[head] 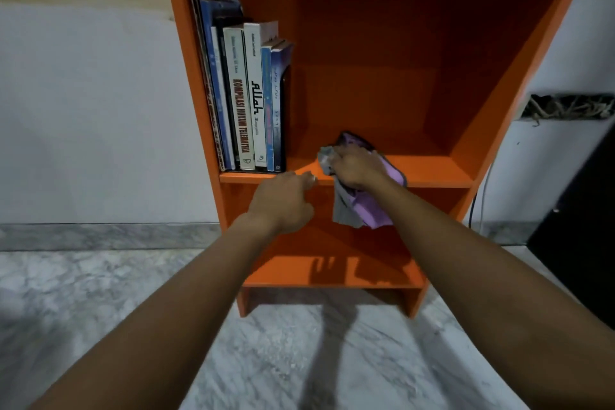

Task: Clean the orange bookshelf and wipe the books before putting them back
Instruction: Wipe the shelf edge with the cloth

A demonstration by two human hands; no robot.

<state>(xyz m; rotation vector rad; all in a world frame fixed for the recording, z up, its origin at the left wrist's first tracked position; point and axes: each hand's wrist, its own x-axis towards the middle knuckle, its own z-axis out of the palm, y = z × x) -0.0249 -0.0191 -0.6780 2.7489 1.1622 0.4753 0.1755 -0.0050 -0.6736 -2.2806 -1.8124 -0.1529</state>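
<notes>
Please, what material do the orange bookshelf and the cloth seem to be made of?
Orange bookshelf: probably painted or laminated board; flat, matte, uniform colour, no visible grain.
Cloth: soft fabric, purple and grey, perhaps microfibre; it crumples and hangs limp from the right hand.

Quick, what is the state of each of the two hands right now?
Left hand: open, touching the shelf edge, holding nothing.
Right hand: closed on the purple cloth.
</notes>
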